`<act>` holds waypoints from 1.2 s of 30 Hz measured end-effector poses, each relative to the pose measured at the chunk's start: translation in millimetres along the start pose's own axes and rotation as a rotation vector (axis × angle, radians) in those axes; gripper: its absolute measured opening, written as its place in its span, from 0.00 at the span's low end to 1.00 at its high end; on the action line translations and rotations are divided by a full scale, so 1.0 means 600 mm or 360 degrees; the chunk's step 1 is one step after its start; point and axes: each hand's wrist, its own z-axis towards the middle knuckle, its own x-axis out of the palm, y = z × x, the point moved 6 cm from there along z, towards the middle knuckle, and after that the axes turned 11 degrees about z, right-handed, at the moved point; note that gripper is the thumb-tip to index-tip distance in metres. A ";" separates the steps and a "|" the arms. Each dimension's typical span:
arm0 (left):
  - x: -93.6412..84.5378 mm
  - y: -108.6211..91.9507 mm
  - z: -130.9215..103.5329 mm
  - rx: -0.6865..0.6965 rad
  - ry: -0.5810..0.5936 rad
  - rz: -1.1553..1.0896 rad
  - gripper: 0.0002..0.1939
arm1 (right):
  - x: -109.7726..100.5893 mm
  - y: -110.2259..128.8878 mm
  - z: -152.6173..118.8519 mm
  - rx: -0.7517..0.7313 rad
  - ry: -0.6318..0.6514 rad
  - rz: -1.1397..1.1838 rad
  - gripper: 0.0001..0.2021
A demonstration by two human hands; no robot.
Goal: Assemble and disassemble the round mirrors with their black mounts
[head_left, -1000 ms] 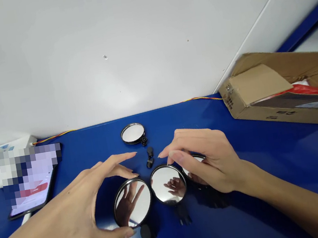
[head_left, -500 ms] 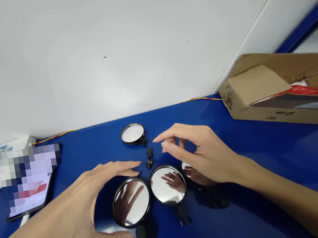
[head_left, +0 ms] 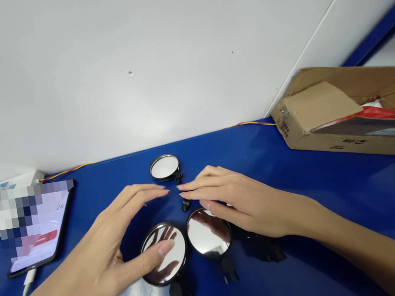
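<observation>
Two round black-rimmed mirrors, the left one [head_left: 163,266] and the middle one [head_left: 210,238], lie side by side on the blue table. My left hand [head_left: 112,251] is spread, its thumb over the left mirror and its fingers beyond it. My right hand [head_left: 239,201] is flat with fingers stretched left, above a small black clamp part [head_left: 186,204] and the middle mirror's upper edge. It hides most of a third mirror, whose black mount [head_left: 270,251] shows below. A smaller-looking mirror [head_left: 164,167] lies farther back, its mount toward my fingertips. Neither hand holds anything.
A phone [head_left: 52,236] with a white cable lies at the left, beside a white power strip [head_left: 19,183]. An open cardboard box [head_left: 330,134] stands at the right. Thin coloured wires [head_left: 249,122] run along the table's back edge by the white wall.
My left fingers have moved up and away, and its thumb is now over the left mirror. My right hand has flattened and shifted left and down, covering part of the small black piece.
</observation>
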 end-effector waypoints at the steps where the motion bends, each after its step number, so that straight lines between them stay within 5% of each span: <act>1: 0.004 -0.004 0.004 0.0069 0.0019 0.0158 0.34 | 0.001 -0.002 0.000 0.0001 0.0005 -0.0022 0.21; 5: 0.023 0.007 0.009 0.0269 0.0224 0.0854 0.39 | -0.002 -0.012 0.002 -0.0008 -0.0026 -0.0173 0.20; 14: 0.025 0.015 0.007 0.0225 0.0113 0.0887 0.25 | -0.020 -0.023 -0.001 -0.0002 -0.0170 -0.0263 0.18; 21: 0.018 0.014 0.016 0.0269 0.0080 0.0984 0.20 | -0.014 -0.047 -0.007 0.0265 -0.0110 -0.0303 0.15; 29: -0.004 0.026 0.026 0.0247 -0.0273 0.0992 0.17 | -0.018 -0.060 -0.011 0.0331 -0.0130 -0.0357 0.12; 36: 0.025 0.059 0.030 0.0223 0.0092 0.1153 0.26 | -0.015 -0.067 -0.012 0.0383 -0.0125 -0.0368 0.10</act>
